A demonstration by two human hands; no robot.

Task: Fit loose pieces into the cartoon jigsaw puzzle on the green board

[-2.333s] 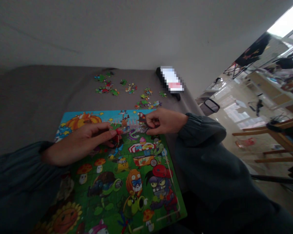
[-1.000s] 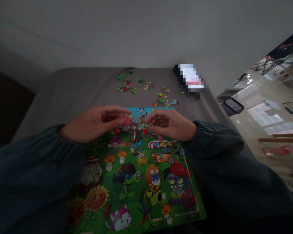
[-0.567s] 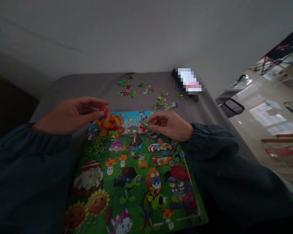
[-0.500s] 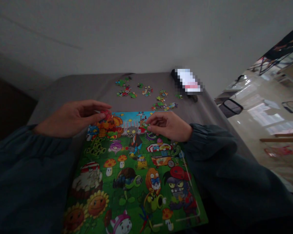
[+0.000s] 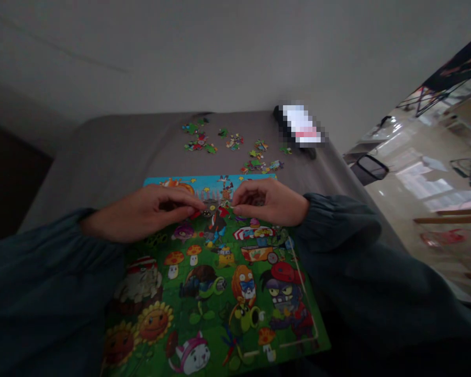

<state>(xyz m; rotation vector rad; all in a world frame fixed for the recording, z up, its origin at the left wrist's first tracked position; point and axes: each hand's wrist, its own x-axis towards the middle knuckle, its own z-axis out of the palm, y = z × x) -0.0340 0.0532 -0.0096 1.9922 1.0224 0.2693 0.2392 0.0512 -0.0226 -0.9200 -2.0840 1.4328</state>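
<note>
A colourful cartoon jigsaw puzzle [image 5: 204, 262] lies before me, mostly filled, with a pale bare strip along its right and lower right edge. Over its upper left part, my left hand [image 5: 149, 212] is closed in a pinch on a small puzzle piece, whose red edge [image 5: 196, 214] peeks out by the fingertips. My right hand [image 5: 272, 201] hovers above the upper right part, thumb and fingers pinched around a small green and white puzzle piece [image 5: 228, 204]. The fingertips of both hands are close together but apart. My fingers hide much of both pieces.
Loose puzzle pieces [image 5: 200, 141] are scattered on the grey cloth [image 5: 133, 141] beyond the puzzle, with more pieces [image 5: 259, 165] to the right. A phone with a blurred screen [image 5: 302, 124] stands at the back right, near the wall [image 5: 204, 57].
My left hand has moved right and slightly towards me, carrying its red piece from the upper left corner towards the right hand. The right hand stays nearly in place.
</note>
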